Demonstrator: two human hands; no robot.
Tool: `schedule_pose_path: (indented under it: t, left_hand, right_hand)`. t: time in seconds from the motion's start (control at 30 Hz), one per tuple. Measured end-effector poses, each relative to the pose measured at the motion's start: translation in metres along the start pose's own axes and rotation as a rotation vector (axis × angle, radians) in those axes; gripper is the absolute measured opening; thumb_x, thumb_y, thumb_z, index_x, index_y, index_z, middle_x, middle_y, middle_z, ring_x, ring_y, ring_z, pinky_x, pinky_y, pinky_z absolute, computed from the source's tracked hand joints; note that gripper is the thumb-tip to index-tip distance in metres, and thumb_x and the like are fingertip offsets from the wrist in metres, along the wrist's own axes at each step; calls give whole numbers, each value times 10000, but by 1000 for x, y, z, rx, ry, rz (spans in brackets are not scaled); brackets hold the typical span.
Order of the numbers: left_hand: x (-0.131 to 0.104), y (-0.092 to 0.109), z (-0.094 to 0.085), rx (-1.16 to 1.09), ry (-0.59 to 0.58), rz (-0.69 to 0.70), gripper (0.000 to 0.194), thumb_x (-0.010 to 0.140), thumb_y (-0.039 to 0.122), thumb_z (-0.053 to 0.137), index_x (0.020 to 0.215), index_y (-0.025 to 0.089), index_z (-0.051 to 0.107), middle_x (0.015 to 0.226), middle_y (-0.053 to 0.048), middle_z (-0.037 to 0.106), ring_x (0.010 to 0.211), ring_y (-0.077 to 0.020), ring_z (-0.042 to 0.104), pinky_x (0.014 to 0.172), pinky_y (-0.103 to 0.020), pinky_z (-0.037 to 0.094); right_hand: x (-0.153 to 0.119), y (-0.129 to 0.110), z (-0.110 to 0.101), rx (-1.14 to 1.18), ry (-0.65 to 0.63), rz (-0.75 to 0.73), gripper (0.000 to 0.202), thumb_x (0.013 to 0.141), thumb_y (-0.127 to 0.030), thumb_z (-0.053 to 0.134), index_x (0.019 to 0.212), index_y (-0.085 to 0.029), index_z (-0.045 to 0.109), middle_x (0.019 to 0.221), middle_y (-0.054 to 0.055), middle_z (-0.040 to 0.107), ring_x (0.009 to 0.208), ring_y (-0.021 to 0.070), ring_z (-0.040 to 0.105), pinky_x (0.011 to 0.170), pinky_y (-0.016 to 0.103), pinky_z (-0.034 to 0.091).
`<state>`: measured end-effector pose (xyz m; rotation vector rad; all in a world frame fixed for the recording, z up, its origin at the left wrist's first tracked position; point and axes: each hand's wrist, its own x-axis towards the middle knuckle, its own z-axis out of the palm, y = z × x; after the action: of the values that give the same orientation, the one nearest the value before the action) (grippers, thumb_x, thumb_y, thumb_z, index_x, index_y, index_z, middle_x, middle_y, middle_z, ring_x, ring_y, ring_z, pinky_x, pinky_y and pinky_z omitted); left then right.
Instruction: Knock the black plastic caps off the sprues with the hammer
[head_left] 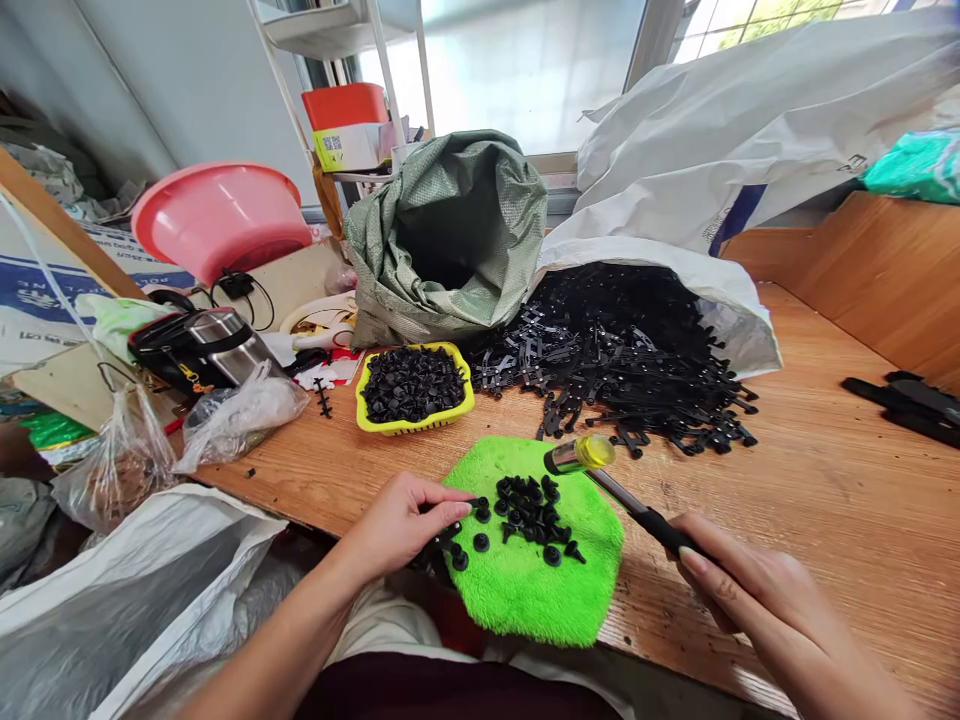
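Observation:
My left hand is closed in a pinch on a black plastic strip at the left edge of a bright green cloth. The fingers partly hide the strip. Round black plugs stand by the fingertips. To their right on the cloth lies a small heap of loose black push clips. My right hand is wrapped round the black handle of a small mallet. Its head, with a clear yellow face, hangs over the cloth's upper right edge.
Behind the cloth stands a yellow basket full of small black parts. Black plastic strips spill from a white sack. An open green woven sack stands at the back. A steel flask and plastic bags sit left.

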<state>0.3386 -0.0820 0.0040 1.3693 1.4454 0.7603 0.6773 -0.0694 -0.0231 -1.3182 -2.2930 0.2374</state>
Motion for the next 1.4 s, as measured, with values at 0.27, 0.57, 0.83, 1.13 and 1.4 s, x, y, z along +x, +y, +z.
schedule_pose_path:
  t: [0.27,0.57,0.83,1.13,1.4]
  left_hand:
    - [-3,0,0,65,1,39,433,757,431,577,1027,125,722,726,-63,702,579,-131,455,506,-200,345]
    - [-5,6,-6,446,22,118,351,843,439,524,1030,219,725,903,-61,728,658,-177,587,576,-218,388]
    - [-6,20,-11,698,-5,171,287,872,382,508,1017,262,726,838,-44,734,623,-153,593,561,-225,297]
    - [-5,30,-10,803,-38,155,286,885,365,486,1030,288,721,780,-33,727,609,-151,578,559,-238,268]
    - [-3,31,-14,889,-65,178,287,887,383,486,966,279,741,727,-28,710,612,-156,569,554,-239,249]
  right_hand:
    - [1,-13,-5,39,21,-16,436,930,-478,287,1115,-240,601,1018,105,672,864,285,629,709,363,526]
    - [19,-34,-15,117,-34,-139,476,932,-540,190,1068,-265,555,893,78,676,781,248,641,616,300,503]
    - [45,-59,-15,-159,-136,-321,399,983,-319,189,795,-221,526,550,23,583,448,208,558,431,300,313]
    - [44,-61,-13,-168,-262,-279,299,970,-270,241,791,-226,476,588,6,579,481,205,565,458,304,290]
    - [50,-63,-14,-205,-202,-302,310,963,-281,251,776,-222,492,551,13,574,462,204,557,448,294,287]
